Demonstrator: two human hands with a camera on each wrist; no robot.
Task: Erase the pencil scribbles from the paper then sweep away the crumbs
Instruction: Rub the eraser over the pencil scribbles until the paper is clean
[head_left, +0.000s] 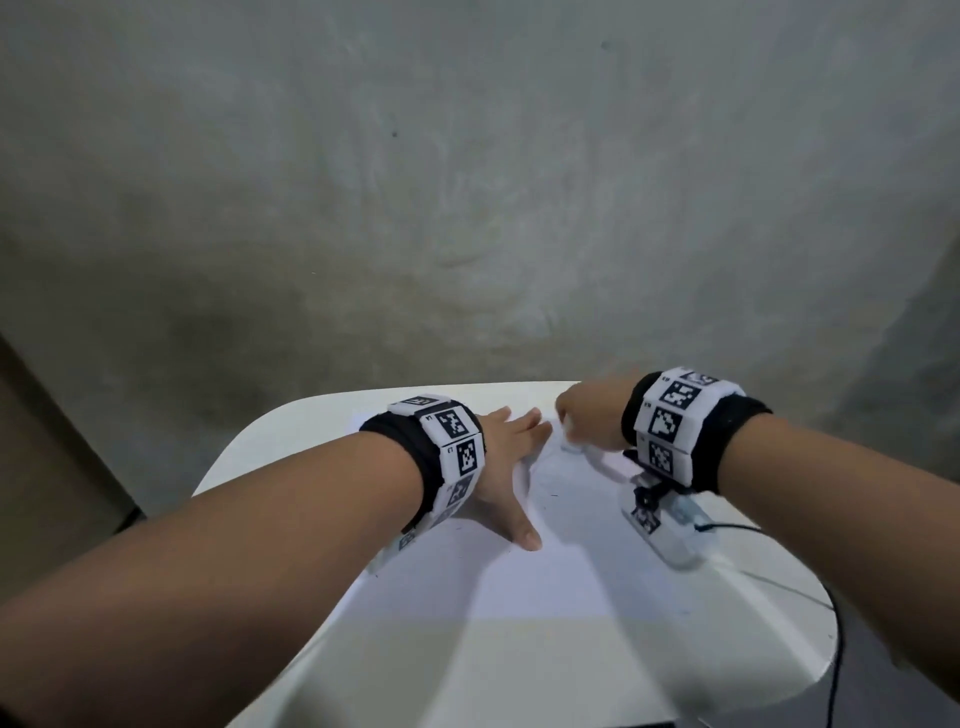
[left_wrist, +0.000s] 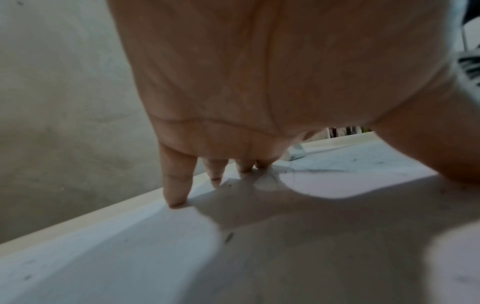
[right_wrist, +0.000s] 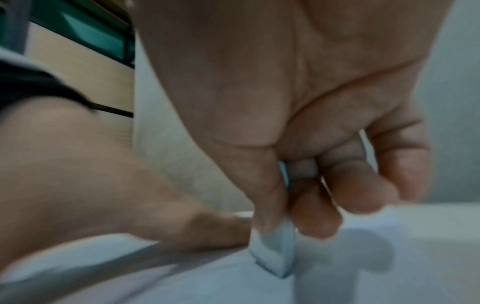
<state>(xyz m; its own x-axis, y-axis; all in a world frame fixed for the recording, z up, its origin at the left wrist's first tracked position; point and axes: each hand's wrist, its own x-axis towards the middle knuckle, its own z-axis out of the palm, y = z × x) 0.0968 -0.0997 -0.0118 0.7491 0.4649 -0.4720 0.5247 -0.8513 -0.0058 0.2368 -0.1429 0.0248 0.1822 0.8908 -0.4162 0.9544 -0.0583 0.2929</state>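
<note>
The left hand (head_left: 506, 457) lies flat on the sheet of paper (head_left: 545, 571), fingers straight and spread, their tips near the far edge of the white surface (head_left: 249, 457) and the thumb pointing back toward the near edge. The right hand (head_left: 587, 415) is curled round a white eraser (right_wrist: 275, 251), pinching it between thumb and fingertips (right_wrist: 319, 222); the eraser's lower corner meets the paper just beside the left fingers, toward the far edge. Faint pencil scribbles (left_wrist: 324, 169) show on the sheet in the left wrist view, with dark crumbs (left_wrist: 229, 236) scattered under the palm's shadow, so erasing looks part done and sweeping has not begun.

The main risk is the paper itself. A crease already rises beside the left fingers (left_wrist: 176, 185) where the eraser works, and a hard stroke toward the pinned hand could buckle the sheet further or tear it; strokes running away from the anchoring fingers would keep it taut. Only a corner of the eraser bears down, which could dig in, smear the graphite rather than lift it, or snap off. The far edge of the surface is close, so a long stroke might carry the eraser off the sheet. The left palm sits over crumbs and could grind them into grey smudges. The right wrist view is blurred, so how firmly the eraser presses is hard to judge.
</note>
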